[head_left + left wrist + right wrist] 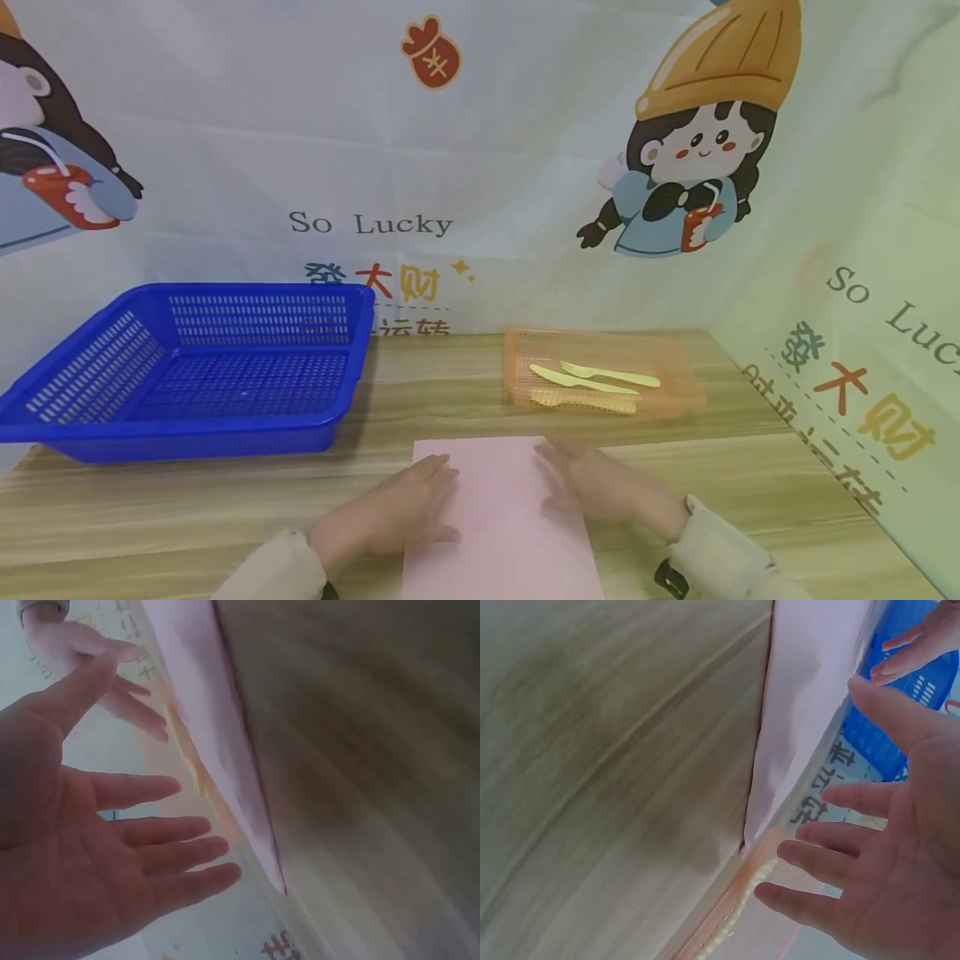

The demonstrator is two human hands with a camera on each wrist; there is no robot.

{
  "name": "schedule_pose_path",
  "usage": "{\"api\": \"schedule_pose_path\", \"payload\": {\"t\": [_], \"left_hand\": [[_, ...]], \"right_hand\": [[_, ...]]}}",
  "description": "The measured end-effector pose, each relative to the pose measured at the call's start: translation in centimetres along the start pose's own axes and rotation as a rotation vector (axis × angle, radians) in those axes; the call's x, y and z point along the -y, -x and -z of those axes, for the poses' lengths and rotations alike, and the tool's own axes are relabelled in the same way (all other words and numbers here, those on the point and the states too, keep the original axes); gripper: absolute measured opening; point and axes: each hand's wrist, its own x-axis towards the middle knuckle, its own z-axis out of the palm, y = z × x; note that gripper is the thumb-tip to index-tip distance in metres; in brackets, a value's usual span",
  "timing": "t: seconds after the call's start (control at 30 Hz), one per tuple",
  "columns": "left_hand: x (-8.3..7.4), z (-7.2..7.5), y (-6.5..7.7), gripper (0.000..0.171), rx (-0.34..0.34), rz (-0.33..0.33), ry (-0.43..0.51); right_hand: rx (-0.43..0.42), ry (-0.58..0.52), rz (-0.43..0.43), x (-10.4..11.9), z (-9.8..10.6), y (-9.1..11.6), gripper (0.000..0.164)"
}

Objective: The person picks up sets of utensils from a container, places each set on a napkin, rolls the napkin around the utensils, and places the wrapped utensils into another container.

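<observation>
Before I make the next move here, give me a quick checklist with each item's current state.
1. Left hand not gripping anything: ok.
2. Right hand not gripping anything: ok.
3. Either hand pressing the pink sheet: cannot tell; contact is unclear.
4. Whole pink sheet in the head view: not ok; its near end runs off the bottom.
5. Yellow fork and yellow knife inside the orange basket: ok.
6. Blue basket apart from the sheet: ok.

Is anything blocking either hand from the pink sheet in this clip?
Nothing visible: the left hand and right hand are at opposite side edges of the pink sheet. The blue basket and orange basket stand farther back, out of the way.
</observation>
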Motion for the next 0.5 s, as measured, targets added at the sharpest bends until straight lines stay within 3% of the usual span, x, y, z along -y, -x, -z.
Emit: {"api": "schedule_pose_path", "payload": {"t": [0.27,0.5], "left_hand": [[-1.3,-1.0,0.4,0.089,0.193,0.073,-0.033],[-2.0,-1.1,0.2,0.085,0.224,0.106,-0.025]], "right_hand": [[0.106,0.075,0.040,1.3,-0.5,0.1,0.070],[0.133,0.119,0.091,1.8,-0.6,0.2,0.060]]}}
